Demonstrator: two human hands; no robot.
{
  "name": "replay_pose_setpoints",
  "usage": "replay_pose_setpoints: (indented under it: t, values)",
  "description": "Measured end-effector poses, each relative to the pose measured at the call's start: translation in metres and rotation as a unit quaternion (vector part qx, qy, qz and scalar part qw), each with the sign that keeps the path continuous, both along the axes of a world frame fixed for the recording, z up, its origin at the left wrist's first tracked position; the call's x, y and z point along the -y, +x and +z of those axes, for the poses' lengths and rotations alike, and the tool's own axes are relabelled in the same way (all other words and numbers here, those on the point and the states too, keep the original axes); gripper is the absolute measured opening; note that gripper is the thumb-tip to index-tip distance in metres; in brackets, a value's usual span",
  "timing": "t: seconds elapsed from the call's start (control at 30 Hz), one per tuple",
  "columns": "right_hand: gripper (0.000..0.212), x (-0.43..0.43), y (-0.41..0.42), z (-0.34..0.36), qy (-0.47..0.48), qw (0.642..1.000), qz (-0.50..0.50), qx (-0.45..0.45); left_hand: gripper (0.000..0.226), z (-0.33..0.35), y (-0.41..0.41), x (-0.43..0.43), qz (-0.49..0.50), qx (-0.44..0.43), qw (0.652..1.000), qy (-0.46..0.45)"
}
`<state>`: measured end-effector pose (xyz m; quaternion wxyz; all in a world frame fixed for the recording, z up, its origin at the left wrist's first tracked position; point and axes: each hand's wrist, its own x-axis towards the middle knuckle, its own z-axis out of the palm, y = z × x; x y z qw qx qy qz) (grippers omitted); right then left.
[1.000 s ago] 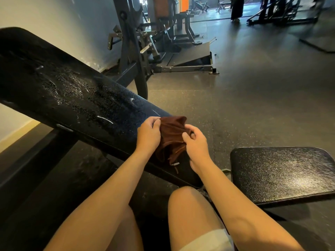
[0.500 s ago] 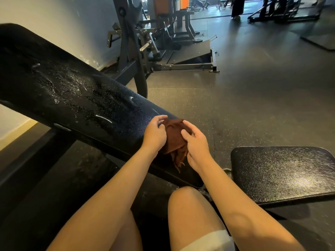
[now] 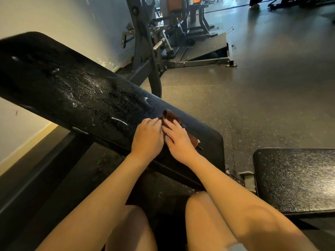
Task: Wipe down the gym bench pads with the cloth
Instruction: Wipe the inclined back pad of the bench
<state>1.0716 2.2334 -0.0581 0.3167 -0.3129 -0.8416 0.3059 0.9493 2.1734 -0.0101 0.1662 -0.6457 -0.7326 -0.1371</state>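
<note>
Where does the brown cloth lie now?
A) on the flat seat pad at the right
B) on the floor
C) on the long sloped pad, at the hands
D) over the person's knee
C: the brown cloth lies on the long sloped pad, under the right hand, beside the left hand.

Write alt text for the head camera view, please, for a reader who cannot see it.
Seen from above, a person's left hand and right hand press a dark brown cloth onto the lower end of a black inclined back pad beaded with droplets. A separate black seat pad sits to the right, with gym machines on the floor beyond.
</note>
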Motion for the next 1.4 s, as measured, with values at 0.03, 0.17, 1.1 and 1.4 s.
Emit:
replay_pose_setpoints:
  t: [0.03, 0.17, 1.1, 1.4]
  values:
    - [0.044, -0.007, -0.003, -0.005, 0.013, 1.0, -0.006, 0.005, 0.037, 0.0, 0.0, -0.004, -0.003, -0.013, 1.0, -0.007]
    - [0.044, -0.033, 0.006, -0.015, 0.007, 0.996, -0.077, 0.044, 0.04, 0.0, 0.003, -0.021, -0.011, -0.039, 0.998, -0.05]
    - [0.043, -0.072, -0.018, 0.015, -0.071, 0.997, -0.032, -0.009, 0.043, 0.002, -0.009, -0.043, 0.015, 0.069, 0.997, -0.018]
    - [0.032, -0.061, -0.034, 0.036, -0.084, 0.992, -0.012, -0.091, 0.045, 0.004, -0.008, -0.045, 0.02, 0.128, 0.992, -0.002]
